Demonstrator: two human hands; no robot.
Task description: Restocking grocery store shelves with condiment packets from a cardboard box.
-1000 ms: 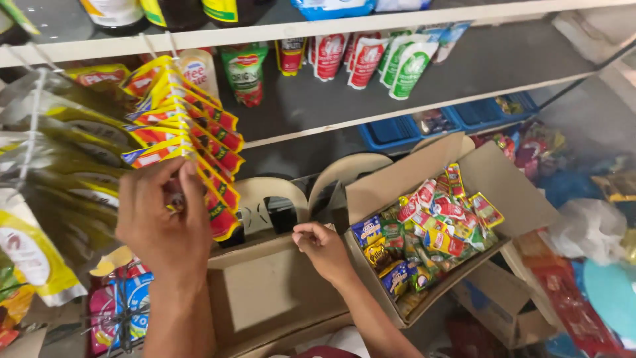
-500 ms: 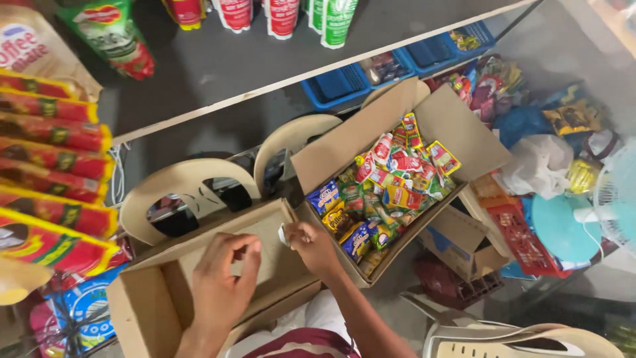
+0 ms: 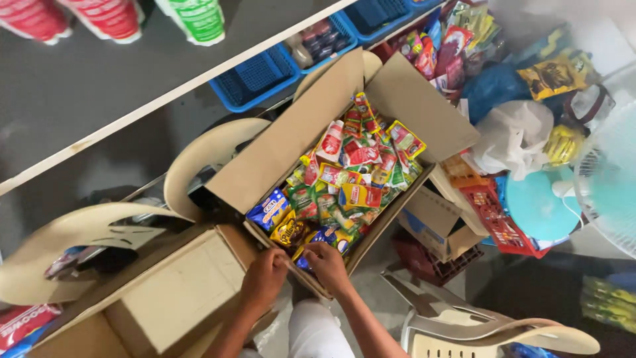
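The carton of snack packets (image 3: 344, 179) sits open just ahead of both hands, its near corner under the fingers and its long axis running away from the person, up and to the right, toward the far flaps. The left hand (image 3: 264, 278) is curled at the carton's near rim, where that carton meets the empty cardboard box (image 3: 179, 292) on the left; the fingers seem to pinch the edge, though whether they grip cardboard or only rest on it I cannot tell. The right hand (image 3: 326, 264) lies just beside it, fingers bent down into the near corner, touching a blue packet (image 3: 330, 236); it is partly closed, and I cannot tell whether it has hold of the packet. The right hand is the nearer to the packets, which lie forward and slightly right of it. Beyond, the packets fill the carton in red, green and yellow. Farther off, blue baskets (image 3: 258, 76) stand under the grey shelf (image 3: 132, 86), and a fan (image 3: 613, 179) shows at the right.

Against half a second ago, the hands have shifted from the empty box's rim across to the full carton's corner, and the view has swung right and closer.
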